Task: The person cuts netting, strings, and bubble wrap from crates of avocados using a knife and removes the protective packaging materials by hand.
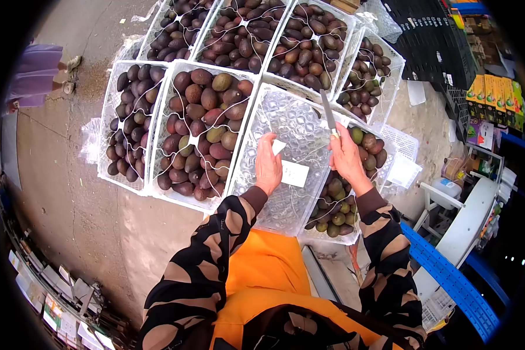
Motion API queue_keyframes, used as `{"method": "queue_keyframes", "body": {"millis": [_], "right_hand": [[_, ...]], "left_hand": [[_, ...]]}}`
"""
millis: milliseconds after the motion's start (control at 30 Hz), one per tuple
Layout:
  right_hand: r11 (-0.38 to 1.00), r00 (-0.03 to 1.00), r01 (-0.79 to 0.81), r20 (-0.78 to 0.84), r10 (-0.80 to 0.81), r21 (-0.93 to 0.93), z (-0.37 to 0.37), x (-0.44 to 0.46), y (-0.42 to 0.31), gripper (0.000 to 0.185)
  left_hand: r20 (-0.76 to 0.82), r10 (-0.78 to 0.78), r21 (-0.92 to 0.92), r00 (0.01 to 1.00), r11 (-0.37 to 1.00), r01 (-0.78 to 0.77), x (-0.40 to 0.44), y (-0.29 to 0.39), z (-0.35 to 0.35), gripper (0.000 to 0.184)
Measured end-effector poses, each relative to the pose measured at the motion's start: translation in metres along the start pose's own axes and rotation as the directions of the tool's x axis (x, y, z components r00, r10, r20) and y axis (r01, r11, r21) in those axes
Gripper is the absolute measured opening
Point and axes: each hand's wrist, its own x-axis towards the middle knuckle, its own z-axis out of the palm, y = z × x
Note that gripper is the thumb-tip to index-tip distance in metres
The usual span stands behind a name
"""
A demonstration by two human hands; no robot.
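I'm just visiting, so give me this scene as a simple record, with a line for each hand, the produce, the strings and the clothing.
Right hand: holds a knife, blade pointing away from the wearer
Left hand: over clear bubbly plastic, near a white label; grip unclear
Produce: dark fruit, apparently avocados, in white crates
Strings: white, across several crates
Clothing: orange garment, patterned sleeves

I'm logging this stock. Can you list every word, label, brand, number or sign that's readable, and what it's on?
No text can be read here.
White label on the clear plastic: marks too small to read.
Yellow cartons at right: print too small.
Purple package below them: too blurred.
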Motion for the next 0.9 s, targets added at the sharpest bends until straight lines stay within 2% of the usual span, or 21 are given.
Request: {"method": "queue_keyframes", "body": {"millis": [33,67,100,133,167,200,233,267,300,333,367,400,433,533,633,667,700,767,833,900], "right_hand": [[0.985,0.991,-0.021,0.132,-0.001,0.171,0.026,-0.004,-0.002,0.047],[0.976,0.985,-0.035,0.173,-0.003,0.215,0.056,-0.005,-0.004,0.05],[0.984,0.968,-0.104,0.242,0.067,0.143,0.077,-0.005,-0.025,0.052],[0.997,0.984,-0.017,0.177,0.005,0.069,0.111,0.011,-0.011,0.052],[0.998,0.991,0.065,0.116,-0.064,-0.007,0.141,0.027,0.003,0.052],[0.993,0.995,0.07,0.074,-0.063,-0.096,0.154,0.031,-0.007,0.052],[0.981,0.997,0.07,0.031,-0.066,-0.182,0.164,0.034,-0.018,0.052],[0.97,1.0,0.009,-0.002,-0.009,-0.243,0.171,0.034,-0.03,0.051],[0.971,1.0,0.002,-0.028,-0.009,-0.239,0.177,0.032,-0.033,0.051],[0.971,0.998,0.0,-0.054,-0.013,-0.239,0.181,0.031,-0.036,0.052],[0.972,0.997,-0.007,-0.08,-0.012,-0.236,0.185,0.027,-0.038,0.052],[0.973,0.996,-0.072,-0.058,0.061,-0.217,0.186,0.02,-0.041,0.052],[0.978,0.995,-0.06,-0.095,0.042,-0.197,0.19,0.018,-0.039,0.052],[0.983,0.986,-0.07,-0.16,0.042,-0.17,0.205,0.013,-0.031,0.051],[0.99,0.987,-0.13,-0.094,0.134,0.049,0.217,0.043,-0.027,0.05],[0.964,0.981,-0.177,-0.042,0.189,0.198,0.218,0.046,-0.026,0.049],[0.912,0.97,-0.233,0.011,0.243,0.337,0.214,0.044,-0.037,0.048],[0.852,0.903,-0.43,0.174,0.394,0.3,0.22,0.031,-0.029,0.052],[0.871,0.901,-0.424,0.212,0.379,0.248,0.198,-0.015,-0.034,0.052],[0.93,0.977,-0.208,0.018,0.213,0.303,0.194,-0.049,-0.002,0.05]], "left_hand": [[-0.119,-0.134,0.013,0.984,0.991,0.136,0.011,-0.006,0.004,0.053],[-0.188,-0.131,0.13,0.973,0.979,0.156,0.01,-0.014,0.007,0.052],[-0.255,-0.119,0.245,0.959,0.952,0.183,0.009,-0.02,0.006,0.05],[-0.159,-0.209,0.19,0.965,0.953,0.237,-0.001,-0.018,-0.003,0.049],[-0.083,-0.218,0.065,0.973,0.973,0.223,-0.02,-0.036,-0.007,0.047],[0.002,-0.288,-0.019,0.958,0.958,0.288,-0.042,-0.042,-0.016,0.042],[0.029,-0.274,-0.03,0.961,0.961,0.275,-0.063,-0.042,-0.031,0.036],[0.076,-0.352,-0.033,0.933,0.934,0.355,-0.089,-0.055,-0.041,0.03],[0.062,-0.397,0.008,0.915,0.917,0.398,-0.109,-0.06,-0.051,0.029],[0.096,-0.485,-0.036,0.869,0.871,0.49,-0.128,-0.07,-0.06,0.028],[0.088,-0.497,0.014,0.863,0.867,0.498,-0.143,-0.08,-0.068,0.026],[0.107,-0.541,-0.051,0.834,0.835,0.548,-0.149,-0.077,-0.081,0.024],[0.129,-0.579,-0.119,0.805,0.797,0.592,-0.149,-0.075,-0.089,0.023],[0.169,-0.555,-0.077,0.815,0.817,0.572,-0.138,-0.075,-0.112,0.019],[0.012,-0.416,-0.058,0.909,0.907,0.416,-0.119,-0.089,-0.126,0.015],[0.002,-0.437,-0.082,0.9,0.897,0.435,-0.11,-0.085,-0.134,0.013],[-0.01,-0.427,-0.026,0.904,0.904,0.427,-0.098,-0.088,-0.14,0.013],[-0.041,-0.467,-0.123,0.883,0.88,0.459,-0.065,-0.074,-0.147,0.012],[-0.1,-0.326,-0.103,0.94,0.943,0.316,-0.023,-0.065,-0.145,0.011],[-0.092,-0.279,-0.216,0.956,0.943,0.254,0.02,-0.06,-0.138,0.012]]}}
